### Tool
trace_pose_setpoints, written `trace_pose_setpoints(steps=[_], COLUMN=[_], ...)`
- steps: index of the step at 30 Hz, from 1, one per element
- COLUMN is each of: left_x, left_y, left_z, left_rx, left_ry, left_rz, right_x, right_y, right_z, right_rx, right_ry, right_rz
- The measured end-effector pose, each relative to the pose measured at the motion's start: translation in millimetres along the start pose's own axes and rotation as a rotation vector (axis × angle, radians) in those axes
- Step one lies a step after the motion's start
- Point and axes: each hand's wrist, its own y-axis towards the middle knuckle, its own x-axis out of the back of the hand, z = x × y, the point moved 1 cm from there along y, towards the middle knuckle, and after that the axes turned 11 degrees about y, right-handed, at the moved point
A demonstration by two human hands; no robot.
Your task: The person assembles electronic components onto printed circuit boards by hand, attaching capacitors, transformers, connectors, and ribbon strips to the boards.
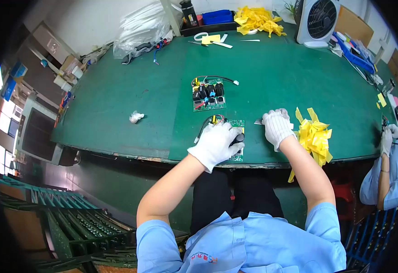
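Observation:
A green circuit board (239, 123) with dark components lies at the table's near edge. My white-gloved left hand (218, 140) covers much of it, its fingers bent over a dark part on the board. To the right, my gloved right hand (277, 127) is closed in a fist on a thin flat tool, whose pale grey tip (258, 122) sticks out on the left; its kind is unclear. Beyond my left hand rests a second circuit board (209, 95), with black components and a dark cable ending in a white connector (236, 83).
Beside my right hand, yellow tape strips (315, 136) hang over the table edge. A crumpled white wad (136, 117) lies left on the green table (130, 91). Along the back are plastic-wrapped tubes (144, 27), more yellow strips (258, 20) and a fan (317, 22). At right, another person's gloved hands (387, 141) work.

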Motion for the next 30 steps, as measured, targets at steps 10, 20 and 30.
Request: trace_pose_setpoints(steps=[10,20,30], left_x=[0.1,10.5,-39.2], left_y=[-8.3,-22.8,20.2], left_z=[20.8,0.8,1.6], left_rx=[-0.21,-0.084,0.023], left_ry=[0.143,-0.234,0.237], left_rz=[-0.15,0.074,-0.313], right_x=[8.6,-12.1,-38.4], right_y=[-35.8,-120.4,-129.3], right_z=[-0.4,25.5,54.0], right_rx=[0.321,0.288,0.255], right_ry=[0.532,0.577,0.527], right_rz=[-0.616,-0.34,-0.313])
